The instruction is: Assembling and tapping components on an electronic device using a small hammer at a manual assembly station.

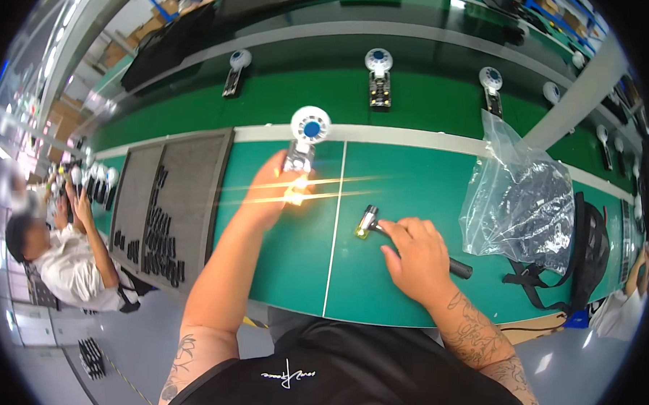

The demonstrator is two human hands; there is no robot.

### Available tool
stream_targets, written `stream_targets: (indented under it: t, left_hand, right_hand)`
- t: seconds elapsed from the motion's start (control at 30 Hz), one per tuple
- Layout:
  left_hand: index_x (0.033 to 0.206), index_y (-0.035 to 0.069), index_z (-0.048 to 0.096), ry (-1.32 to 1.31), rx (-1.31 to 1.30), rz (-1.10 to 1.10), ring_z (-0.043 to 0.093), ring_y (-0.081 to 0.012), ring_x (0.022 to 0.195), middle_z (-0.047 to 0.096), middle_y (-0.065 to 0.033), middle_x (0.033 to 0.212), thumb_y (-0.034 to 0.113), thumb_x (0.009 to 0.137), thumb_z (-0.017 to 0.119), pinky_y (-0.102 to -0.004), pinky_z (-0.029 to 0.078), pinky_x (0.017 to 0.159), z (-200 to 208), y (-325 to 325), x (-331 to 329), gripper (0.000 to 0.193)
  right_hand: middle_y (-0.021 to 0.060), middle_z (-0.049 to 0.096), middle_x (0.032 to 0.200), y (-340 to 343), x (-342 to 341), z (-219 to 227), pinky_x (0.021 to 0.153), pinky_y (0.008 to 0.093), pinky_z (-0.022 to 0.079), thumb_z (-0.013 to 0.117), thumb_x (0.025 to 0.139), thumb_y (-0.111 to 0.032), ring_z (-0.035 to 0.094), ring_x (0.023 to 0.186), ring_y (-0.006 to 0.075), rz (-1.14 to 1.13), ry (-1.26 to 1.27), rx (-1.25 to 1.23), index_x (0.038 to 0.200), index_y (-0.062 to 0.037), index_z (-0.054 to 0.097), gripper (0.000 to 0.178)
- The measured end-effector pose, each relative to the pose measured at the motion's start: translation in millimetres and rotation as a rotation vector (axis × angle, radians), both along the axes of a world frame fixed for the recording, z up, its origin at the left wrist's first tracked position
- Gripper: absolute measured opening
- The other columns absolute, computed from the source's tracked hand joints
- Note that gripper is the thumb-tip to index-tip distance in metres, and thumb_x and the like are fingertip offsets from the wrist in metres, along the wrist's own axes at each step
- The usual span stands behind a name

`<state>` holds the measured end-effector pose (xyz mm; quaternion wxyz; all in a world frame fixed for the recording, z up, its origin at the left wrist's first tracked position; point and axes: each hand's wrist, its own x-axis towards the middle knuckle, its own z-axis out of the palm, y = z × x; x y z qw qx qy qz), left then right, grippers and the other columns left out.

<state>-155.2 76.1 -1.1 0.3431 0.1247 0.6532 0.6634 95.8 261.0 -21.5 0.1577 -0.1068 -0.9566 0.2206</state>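
Observation:
My left hand is closed around the lower body of a small device, lifted over the green table. This device has a round white slotted head with a blue centre, like a small handheld fan. Bright orange-white light glares from its body and hides details beside my fingers. My right hand rests over the handle of a small two-faced hammer, its fingers curled on it. The hammer's head is metallic with a yellow end, and its dark grip end sticks out beyond my palm.
On the green belt behind stand similar devices. A grey tray of black parts is at left, a clear plastic bag and black strapped item at right. A slanted metal post rises there. A person works far left.

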Motion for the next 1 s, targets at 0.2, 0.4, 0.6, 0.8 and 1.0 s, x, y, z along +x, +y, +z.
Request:
stream_targets:
  t: [0.2, 0.4, 0.6, 0.8, 1.0]
  left_hand:
    - [0.134, -0.002, 0.058, 0.295, -0.124, 0.002, 0.066, -0.0213, 0.095, 0.071, -0.0152, 0.104, 0.015, 0.098, 0.059, -0.0331, 0.055, 0.080, 3, 82, -129, 0.040]
    - [0.142, 0.011, 0.056, 1.618, -0.914, 0.333, 0.062, -0.0427, 0.104, 0.065, -0.0194, 0.116, 0.024, 0.093, 0.071, -0.0504, 0.051, 0.090, -50, 160, -173, 0.053]
    - [0.141, 0.020, 0.061, 1.194, -0.572, -0.302, 0.067, -0.0404, 0.110, 0.072, -0.0241, 0.114, 0.052, 0.098, 0.063, -0.0492, 0.054, 0.096, -7, 236, -67, 0.054]
    - [0.139, 0.018, 0.061, 0.952, -0.462, -0.384, 0.068, -0.0353, 0.106, 0.060, -0.0244, 0.127, 0.031, 0.103, 0.061, -0.0456, 0.058, 0.091, -35, 273, -76, 0.038]
    - [0.165, 0.017, 0.021, 0.073, 0.476, -0.232, 0.064, -0.0270, 0.112, 0.056, -0.0232, 0.130, -0.004, 0.093, 0.065, -0.0382, 0.055, 0.094, 19, 67, -42, 0.088]
  right_hand:
    - [0.0042, 0.062, 0.112, 3, 3, 1, 0.087, 0.0376, 0.051, 0.078, 0.084, -0.017, 0.059, 0.097, 0.0253, 0.007, -0.023, -0.002, 0.129, -0.0149, 0.071, 0.046]
    - [0.0038, 0.062, 0.112, 7, 4, 0, 0.087, 0.0374, 0.051, 0.078, 0.083, -0.018, 0.059, 0.097, 0.0246, 0.019, -0.020, -0.004, 0.131, -0.0153, 0.070, 0.048]
    - [0.0047, 0.063, 0.112, -1, -3, 2, 0.087, 0.0377, 0.052, 0.077, 0.084, -0.017, 0.060, 0.096, 0.0262, 0.046, -0.039, 0.023, 0.131, -0.0149, 0.070, 0.047]
    - [0.0073, 0.064, 0.113, -10, -3, 6, 0.087, 0.0388, 0.052, 0.075, 0.085, -0.013, 0.061, 0.096, 0.0292, 0.079, -0.038, 0.087, 0.131, -0.0130, 0.070, 0.047]
    - [0.0091, 0.065, 0.115, -11, 0, 5, 0.087, 0.0399, 0.053, 0.073, 0.085, -0.011, 0.062, 0.096, 0.0310, 0.032, -0.025, 0.057, 0.132, -0.0114, 0.069, 0.046]
